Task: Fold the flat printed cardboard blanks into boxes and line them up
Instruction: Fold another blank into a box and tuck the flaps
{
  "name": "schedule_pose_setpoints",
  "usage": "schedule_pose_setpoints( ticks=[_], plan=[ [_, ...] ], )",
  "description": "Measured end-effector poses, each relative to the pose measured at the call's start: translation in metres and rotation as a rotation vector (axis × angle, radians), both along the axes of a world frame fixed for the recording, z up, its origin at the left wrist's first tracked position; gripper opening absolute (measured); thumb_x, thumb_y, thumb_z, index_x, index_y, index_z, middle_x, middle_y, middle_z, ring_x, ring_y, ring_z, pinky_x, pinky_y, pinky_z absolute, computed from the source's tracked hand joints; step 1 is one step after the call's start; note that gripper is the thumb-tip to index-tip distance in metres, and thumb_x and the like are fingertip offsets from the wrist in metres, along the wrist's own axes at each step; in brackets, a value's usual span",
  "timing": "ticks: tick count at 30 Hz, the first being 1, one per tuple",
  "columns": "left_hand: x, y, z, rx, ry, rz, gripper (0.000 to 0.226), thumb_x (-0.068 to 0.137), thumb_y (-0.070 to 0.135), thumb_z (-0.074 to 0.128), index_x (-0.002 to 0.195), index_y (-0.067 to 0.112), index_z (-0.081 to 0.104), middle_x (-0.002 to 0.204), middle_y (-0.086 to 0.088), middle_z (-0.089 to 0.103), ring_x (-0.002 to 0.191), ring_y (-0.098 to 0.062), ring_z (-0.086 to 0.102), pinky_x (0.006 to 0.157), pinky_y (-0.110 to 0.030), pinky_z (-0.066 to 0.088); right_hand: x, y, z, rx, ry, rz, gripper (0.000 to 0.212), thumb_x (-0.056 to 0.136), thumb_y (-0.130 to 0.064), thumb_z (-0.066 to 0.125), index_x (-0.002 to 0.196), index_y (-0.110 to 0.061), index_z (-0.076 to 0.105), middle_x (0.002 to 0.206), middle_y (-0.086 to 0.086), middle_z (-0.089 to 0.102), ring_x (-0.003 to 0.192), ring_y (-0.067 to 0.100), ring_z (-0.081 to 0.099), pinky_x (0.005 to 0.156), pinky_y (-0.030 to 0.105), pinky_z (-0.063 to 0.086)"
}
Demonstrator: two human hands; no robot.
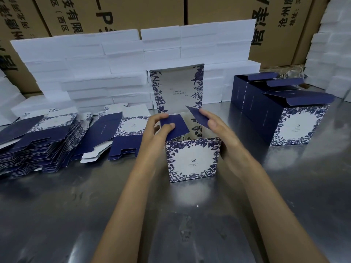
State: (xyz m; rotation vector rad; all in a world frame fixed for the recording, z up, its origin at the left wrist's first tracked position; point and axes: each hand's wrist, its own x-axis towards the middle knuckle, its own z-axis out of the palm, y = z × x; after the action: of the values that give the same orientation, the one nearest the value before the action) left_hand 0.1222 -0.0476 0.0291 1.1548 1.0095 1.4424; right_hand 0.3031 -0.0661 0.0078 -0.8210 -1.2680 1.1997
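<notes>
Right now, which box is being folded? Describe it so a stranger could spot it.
On the steel table, in front of the white foam wall, stands one box in the middle. Unlike the finished boxes lined up at right, its tall lid points upward, and the left hand and right hand each pinch a navy side flap.

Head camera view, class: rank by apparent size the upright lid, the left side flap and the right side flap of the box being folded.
1. Lid, clearly largest.
2. Left flap and right flap: alike, unranked.
</notes>
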Motion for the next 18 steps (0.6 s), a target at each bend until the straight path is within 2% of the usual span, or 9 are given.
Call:
schedule_pose_setpoints(
  ticks=[2,4,5,7,9,11,13,15,18],
  plan=[
    [0.000,0.002,0.000,-0.040,-0.063,-0.056,0.029,0.095,0.008,0.059,0.123,0.016,0.062,0.108,-0.005,0.065,0.078,-0.009,0.069,0.062,-0.022,0.054,0.002,-0.002,0.004,-0.016,-0.036,-0.051,0.051,0.086,-0.058,0.070,0.133,-0.038,0.064,0.136,-0.007,0.065,0.127,0.017,0.062,0.109,0.043,0.044],
    [-0.002,0.005,-0.003,-0.045,-0.028,-0.060,0.028,0.095,0.010,0.058,0.121,0.019,0.064,0.119,-0.009,0.066,0.092,-0.016,0.067,0.076,-0.028,0.054,0.004,-0.002,0.009,-0.022,-0.111,-0.173,0.036,0.087,-0.047,0.073,0.121,-0.036,0.072,0.127,0.002,0.068,0.117,0.020,0.067,0.106,0.040,0.048],
    [-0.004,0.005,-0.006,-0.041,-0.023,-0.059,0.028,0.095,0.011,0.059,0.120,0.020,0.066,0.122,-0.008,0.066,0.096,-0.017,0.067,0.079,-0.030,0.054,0.008,-0.003,0.012,-0.019,-0.167,-0.203,0.027,0.088,-0.040,0.074,0.115,-0.036,0.074,0.120,0.009,0.069,0.109,0.023,0.069,0.101,0.036,0.050],
    [-0.005,0.005,-0.009,-0.038,-0.040,-0.061,0.027,0.094,0.011,0.058,0.118,0.020,0.067,0.121,-0.006,0.068,0.094,-0.015,0.068,0.075,-0.026,0.055,0.017,-0.009,0.018,-0.004,-0.269,-0.146,0.019,0.092,-0.026,0.072,0.109,-0.032,0.076,0.098,0.024,0.065,0.082,0.024,0.063,0.080,0.027,0.050],
    [-0.005,0.004,-0.010,-0.031,-0.048,-0.073,0.026,0.094,0.012,0.058,0.116,0.022,0.068,0.121,-0.005,0.068,0.093,-0.014,0.069,0.071,-0.024,0.055,0.023,-0.013,0.022,-0.017,-0.312,-0.097,0.017,0.093,-0.018,0.071,0.108,-0.025,0.076,0.079,0.019,0.057,0.065,0.015,0.050,0.060,0.017,0.044],
    [-0.007,0.005,-0.011,-0.019,-0.043,-0.094,0.026,0.094,0.013,0.058,0.114,0.024,0.070,0.124,-0.005,0.067,0.096,-0.014,0.068,0.072,-0.024,0.054,0.022,-0.012,0.026,-0.028,-0.339,-0.130,0.012,0.094,-0.012,0.068,0.103,-0.014,0.075,0.066,0.009,0.055,0.052,0.010,0.047,0.052,0.016,0.042],
    [-0.011,0.006,-0.010,-0.017,-0.035,-0.123,0.027,0.093,0.013,0.058,0.112,0.026,0.072,0.125,-0.005,0.067,0.097,-0.015,0.068,0.071,-0.023,0.054,0.018,-0.009,0.032,-0.039,-0.400,-0.156,0.007,0.094,-0.007,0.066,0.094,-0.005,0.073,0.055,0.004,0.056,0.045,0.009,0.049,0.049,0.018,0.043],
    [-0.014,0.006,-0.010,-0.019,-0.038,-0.161,0.028,0.093,0.013,0.057,0.111,0.027,0.073,0.123,-0.004,0.067,0.096,-0.015,0.069,0.069,-0.023,0.054,0.017,-0.007,0.041,-0.065,-0.459,-0.126,0.010,0.095,-0.006,0.064,0.094,0.002,0.070,0.049,0.005,0.057,0.043,0.013,0.050,0.048,0.018,0.045],
    [-0.014,0.008,-0.010,-0.018,-0.039,-0.154,0.028,0.092,0.011,0.057,0.108,0.027,0.075,0.118,-0.001,0.068,0.092,-0.014,0.069,0.067,-0.022,0.054,0.020,-0.004,0.053,-0.074,-0.484,-0.109,0.013,0.095,-0.007,0.065,0.097,0.006,0.068,0.054,0.008,0.058,0.048,0.016,0.050,0.049,0.020,0.045]
  ],
)
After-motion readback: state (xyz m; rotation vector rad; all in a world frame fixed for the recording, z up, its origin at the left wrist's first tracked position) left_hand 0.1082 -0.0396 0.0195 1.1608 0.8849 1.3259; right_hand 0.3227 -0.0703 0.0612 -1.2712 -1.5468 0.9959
